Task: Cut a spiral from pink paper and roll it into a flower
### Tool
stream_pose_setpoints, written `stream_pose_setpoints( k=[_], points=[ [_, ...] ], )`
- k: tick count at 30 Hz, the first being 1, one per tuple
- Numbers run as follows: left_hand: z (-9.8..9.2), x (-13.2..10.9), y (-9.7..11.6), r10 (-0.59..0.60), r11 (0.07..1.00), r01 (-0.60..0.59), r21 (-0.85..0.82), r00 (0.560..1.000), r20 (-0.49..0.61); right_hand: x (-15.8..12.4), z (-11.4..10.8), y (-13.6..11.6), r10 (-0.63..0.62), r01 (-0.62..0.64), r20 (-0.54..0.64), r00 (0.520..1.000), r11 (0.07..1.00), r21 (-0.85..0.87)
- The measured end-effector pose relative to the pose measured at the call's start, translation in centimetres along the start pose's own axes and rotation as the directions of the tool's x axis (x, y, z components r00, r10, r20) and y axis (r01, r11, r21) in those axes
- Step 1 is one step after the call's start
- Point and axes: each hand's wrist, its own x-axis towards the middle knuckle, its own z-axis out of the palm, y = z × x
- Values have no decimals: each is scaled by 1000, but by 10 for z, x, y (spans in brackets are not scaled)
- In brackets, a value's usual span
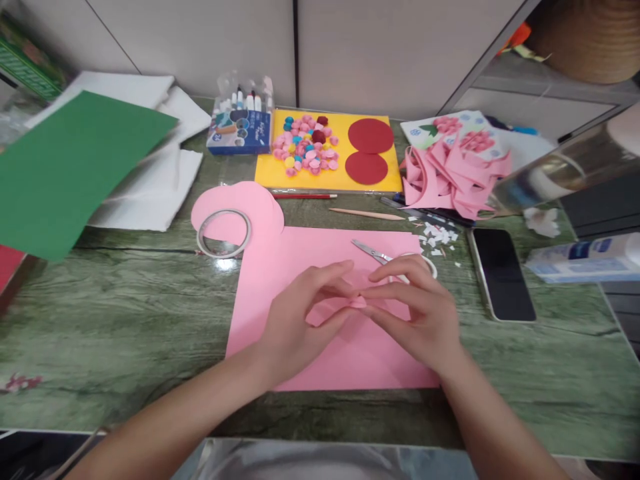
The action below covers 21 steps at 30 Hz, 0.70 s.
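At the middle of the green surface point(125, 313), over a large pink sheet point(270, 267), the left hand point(295, 320) and the right hand point(420, 313) meet fingertip to fingertip, each pinching one side of a small folded pink piece point(324, 313) held just above the sheet. The piece looks thin and soft, so a hard or uneven squeeze could likely crease or tear it, and it could slip free and be lost against paper of the same colour. The scissors point(373, 252) lie just beyond the right knuckles, blades open; a careless reach forward might catch them. The fingers cover most of the piece, so its outline and folds cannot be told, and the scissor handles are hidden behind the right hand.
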Motion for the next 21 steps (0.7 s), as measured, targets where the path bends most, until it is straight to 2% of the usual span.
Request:
stream_pose_setpoints(
  k=[8,14,21],
  points=[
    [6,1,1,-10,990,-9,-141,991,-133,-5,15,0,163,-148,-50,985,963,228],
    [9,2,1,-11,989,-18,-150,983,-186,-8,23,1,190,-155,-120,975,956,249],
    [8,0,-2,26,996,-42,-78,979,-203,-9,31,2,210,-160,-162,964,948,275]
  ],
)
